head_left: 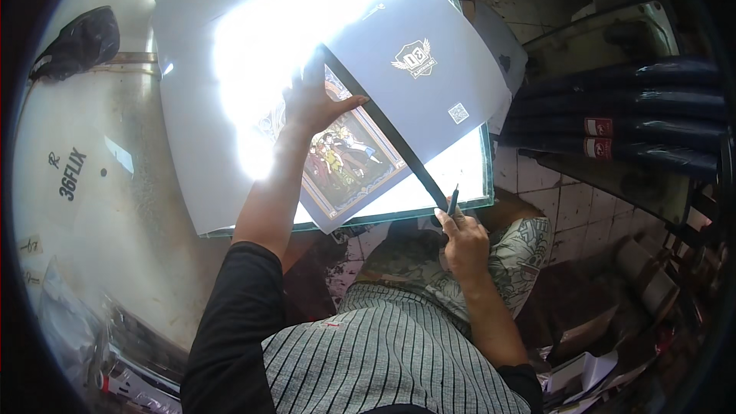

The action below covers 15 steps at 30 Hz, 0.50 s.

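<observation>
A printed sheet (481, 54), dark blue with a pale winged emblem and a small square code, lies on a brightly lit glass-topped table (468, 176). A framed colour picture of several figures (345, 157) shows on its lower left part. Across the sheet runs a long black straightedge strip (395, 138), slanting down to the right. My left hand (318, 103) is spread flat over the picture, its thumb on the strip; glare washes out its fingertips. My right hand (466, 241) grips a slim, dark, pen-like tool (454, 198), tip up, with the thumb at the strip's lower end.
A large pale sheet (188, 130) covers the table's left side. Further left is a whitish surface (100, 207) with a black bag (83, 42). Dark blue wrapped rolls (644, 119) lie at the right. Boxes and papers (590, 372) crowd the lower right.
</observation>
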Tool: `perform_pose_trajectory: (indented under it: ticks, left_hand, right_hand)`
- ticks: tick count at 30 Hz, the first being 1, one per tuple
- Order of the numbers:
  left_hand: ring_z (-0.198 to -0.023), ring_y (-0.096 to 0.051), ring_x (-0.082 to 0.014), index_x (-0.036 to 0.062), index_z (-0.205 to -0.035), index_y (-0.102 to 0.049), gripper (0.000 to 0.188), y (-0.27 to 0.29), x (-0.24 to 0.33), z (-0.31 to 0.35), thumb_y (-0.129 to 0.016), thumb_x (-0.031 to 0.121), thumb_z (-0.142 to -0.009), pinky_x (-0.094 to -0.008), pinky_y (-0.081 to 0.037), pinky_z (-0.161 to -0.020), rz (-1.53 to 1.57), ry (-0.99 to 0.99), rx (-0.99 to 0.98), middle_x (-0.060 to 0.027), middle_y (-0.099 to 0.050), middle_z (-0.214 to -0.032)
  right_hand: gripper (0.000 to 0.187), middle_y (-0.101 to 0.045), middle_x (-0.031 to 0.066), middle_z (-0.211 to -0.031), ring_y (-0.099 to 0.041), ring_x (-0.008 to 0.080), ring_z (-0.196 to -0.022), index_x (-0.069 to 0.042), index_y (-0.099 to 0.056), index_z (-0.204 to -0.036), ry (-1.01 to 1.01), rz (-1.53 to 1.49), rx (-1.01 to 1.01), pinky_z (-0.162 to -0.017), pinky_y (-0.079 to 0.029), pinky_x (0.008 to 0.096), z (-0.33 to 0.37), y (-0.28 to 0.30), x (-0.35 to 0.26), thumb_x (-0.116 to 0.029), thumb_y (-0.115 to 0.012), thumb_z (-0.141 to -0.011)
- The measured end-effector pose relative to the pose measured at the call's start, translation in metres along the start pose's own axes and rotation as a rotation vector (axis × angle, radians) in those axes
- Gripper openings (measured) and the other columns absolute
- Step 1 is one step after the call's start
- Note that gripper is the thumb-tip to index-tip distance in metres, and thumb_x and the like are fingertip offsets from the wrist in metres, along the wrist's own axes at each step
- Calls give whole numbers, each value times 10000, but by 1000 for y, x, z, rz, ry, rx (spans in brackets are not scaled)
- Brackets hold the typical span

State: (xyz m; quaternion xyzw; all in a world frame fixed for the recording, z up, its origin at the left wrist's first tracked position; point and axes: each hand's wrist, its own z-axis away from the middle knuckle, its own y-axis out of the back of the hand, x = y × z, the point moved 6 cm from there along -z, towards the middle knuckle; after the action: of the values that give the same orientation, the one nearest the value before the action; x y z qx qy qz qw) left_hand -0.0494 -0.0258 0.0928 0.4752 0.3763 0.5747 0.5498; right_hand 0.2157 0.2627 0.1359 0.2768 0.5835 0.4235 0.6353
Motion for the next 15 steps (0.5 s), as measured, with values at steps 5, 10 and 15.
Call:
perform_pose_trajectory:
  ticks: [5, 10, 15]
  left_hand:
    - [-1570, -10, -358, 29, -1616, -127, 1419, 3, -1, -1, -609, 940, -640, -694, -42, -1195, 2, 5, -17, -151, -91, -1700]
    - [-1568, 59, -377, -3, -1612, -63, 1538, 27, 15, 0, -751, 876, -554, -713, -57, -1190, 25, 23, -227, -184, -29, -1699]
    - [-1562, 120, -373, -8, -1609, -26, 1580, 29, 17, 1, -794, 845, -524, -715, -37, -1190, 94, 36, -268, -177, 21, -1701]
  right_hand:
    - [333, -679, 42, -1335, -695, 231, -916, -141, -717, -1180, 16, 16, 15, -786, -530, 398, -1, 1, -1, -29, -648, -874]
    - [256, -731, 30, -1213, -703, 226, -946, -170, -721, -1162, 11, 57, 20, -768, -542, 388, -7, 9, -5, -101, -662, -922]
    - [269, -740, 36, -1176, -710, 244, -906, -157, -716, -1166, 24, -28, 10, -740, -556, 387, -6, 9, 1, -78, -656, -916]
